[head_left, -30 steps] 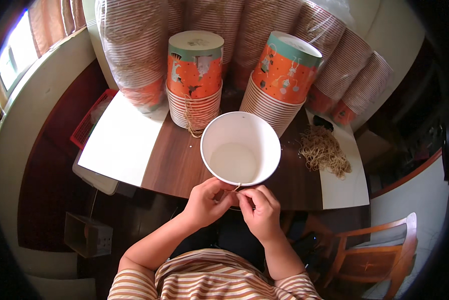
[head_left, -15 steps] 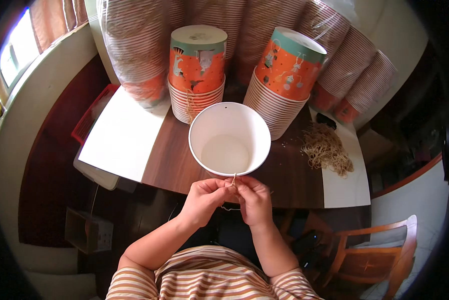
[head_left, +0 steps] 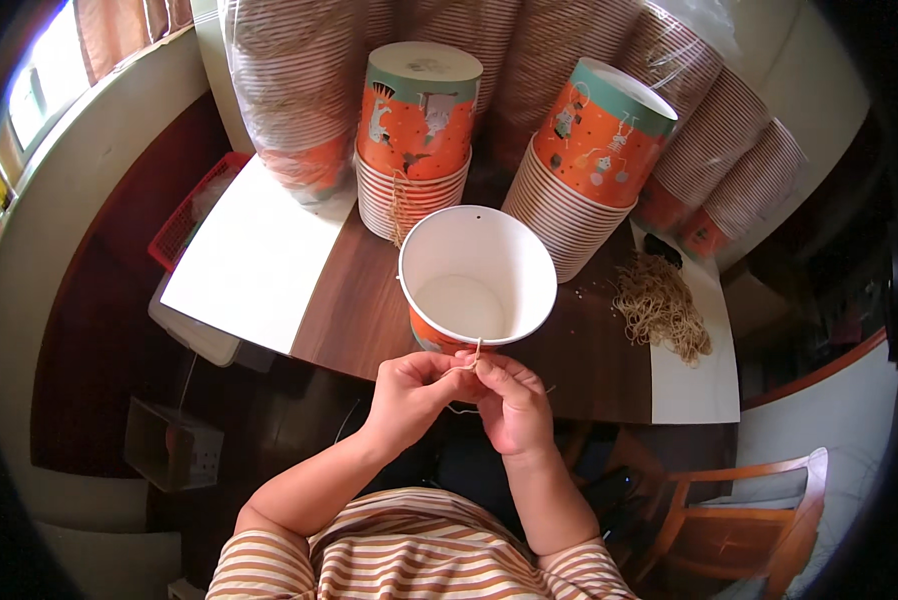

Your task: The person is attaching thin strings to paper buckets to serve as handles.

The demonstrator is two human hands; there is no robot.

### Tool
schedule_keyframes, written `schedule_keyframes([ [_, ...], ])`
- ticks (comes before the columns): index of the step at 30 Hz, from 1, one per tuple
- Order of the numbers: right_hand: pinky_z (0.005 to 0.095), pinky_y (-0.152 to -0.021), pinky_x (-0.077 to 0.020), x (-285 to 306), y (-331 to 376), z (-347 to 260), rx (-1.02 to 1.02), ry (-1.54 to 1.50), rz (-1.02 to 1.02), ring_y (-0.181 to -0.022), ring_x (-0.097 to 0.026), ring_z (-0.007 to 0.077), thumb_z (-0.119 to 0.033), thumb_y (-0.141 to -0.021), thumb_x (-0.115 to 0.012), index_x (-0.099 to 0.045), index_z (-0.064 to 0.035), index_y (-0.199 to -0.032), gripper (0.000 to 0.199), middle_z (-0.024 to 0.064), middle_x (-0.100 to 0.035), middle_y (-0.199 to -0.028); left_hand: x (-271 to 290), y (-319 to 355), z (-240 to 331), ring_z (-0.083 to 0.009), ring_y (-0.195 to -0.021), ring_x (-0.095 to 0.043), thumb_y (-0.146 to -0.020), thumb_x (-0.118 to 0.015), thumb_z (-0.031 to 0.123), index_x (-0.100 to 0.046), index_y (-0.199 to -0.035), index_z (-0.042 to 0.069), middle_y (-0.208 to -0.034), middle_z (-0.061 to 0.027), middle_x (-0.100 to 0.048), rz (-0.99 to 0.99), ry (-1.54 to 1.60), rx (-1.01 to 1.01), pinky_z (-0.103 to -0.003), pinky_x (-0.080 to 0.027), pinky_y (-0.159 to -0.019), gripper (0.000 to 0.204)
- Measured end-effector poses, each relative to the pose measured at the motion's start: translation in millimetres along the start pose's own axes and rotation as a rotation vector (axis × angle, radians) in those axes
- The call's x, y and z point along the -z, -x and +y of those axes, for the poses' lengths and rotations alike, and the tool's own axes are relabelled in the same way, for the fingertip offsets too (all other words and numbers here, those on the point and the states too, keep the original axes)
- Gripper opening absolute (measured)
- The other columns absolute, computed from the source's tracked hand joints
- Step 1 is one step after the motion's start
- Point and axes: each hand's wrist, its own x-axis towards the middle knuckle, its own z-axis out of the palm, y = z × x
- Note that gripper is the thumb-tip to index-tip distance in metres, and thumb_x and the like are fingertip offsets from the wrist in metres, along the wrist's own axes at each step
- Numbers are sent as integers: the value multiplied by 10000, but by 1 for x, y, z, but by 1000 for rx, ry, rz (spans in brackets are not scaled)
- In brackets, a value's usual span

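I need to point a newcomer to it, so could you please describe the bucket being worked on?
On the dark wooden table, in front of two stacks of orange paper buckets, one white-lined orange paper bucket stands alone at the near edge. It is upright, open and empty, with both hands' fingers pinching string at its rim.

Cup (head_left: 477, 282) before stacks (head_left: 416, 140) (twine (head_left: 661, 305) right)

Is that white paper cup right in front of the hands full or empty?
Empty. The orange paper cup with the white inside stands upright, and its bare white bottom shows. Both hands, left and right, pinch a thin string at its rim.
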Motion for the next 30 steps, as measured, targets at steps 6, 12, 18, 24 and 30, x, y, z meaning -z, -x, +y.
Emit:
schedule_keyframes([
  [6, 315, -812, -476, -2, -2, 3, -87, -228, -46, -867, -612, 162, -152, -894, -565, -666, -44, -992, 178, 74, -666, -989, -4, 1, -7, -75, -661, -603, -804, -680, 29, -627, -883, -33, -765, -52, -656, 129, -255, -298, -211, -490, -577, 113],
  [12, 275, -761, -456, 4, 1, 11, -58, -153, 43, -831, -596, 121, -153, -899, -566, -669, -50, -995, 175, 53, -670, -972, 10, -9, -14, -171, -499, -463, -679, -726, 18, -645, -963, 56, -636, -26, -496, 180, -920, -1072, -291, -366, -459, 298],
  [18, 212, -679, -453, -3, 2, 10, -53, -161, 103, -743, -576, 70, -111, -871, -606, -673, -35, -978, 148, 42, -678, -925, 13, -14, -11, -143, -506, -462, -664, -746, 48, -652, -986, 51, -670, -6, -523, 128, -1043, -1246, -286, -343, -474, 335],
  [24, 205, -675, -453, -2, 2, 11, -20, -124, 102, -741, -576, 66, -108, -863, -614, -674, -33, -978, 150, 40, -677, -916, 10, -15, -7, -153, -489, -435, -614, -713, -34, -647, -881, 39, -630, -10, -525, 130, -1023, -1260, -278, -332, -447, 285],
  [30, 213, -682, -455, -10, -2, 1, -53, -112, 85, -750, -579, 68, -133, -860, -621, -672, -45, -965, 146, 22, -671, -911, 8, -8, -10, -140, -508, -486, -665, -727, -7, -650, -838, 46, -656, -25, -534, 156, -816, -973, -258, -380, -437, 197],
])
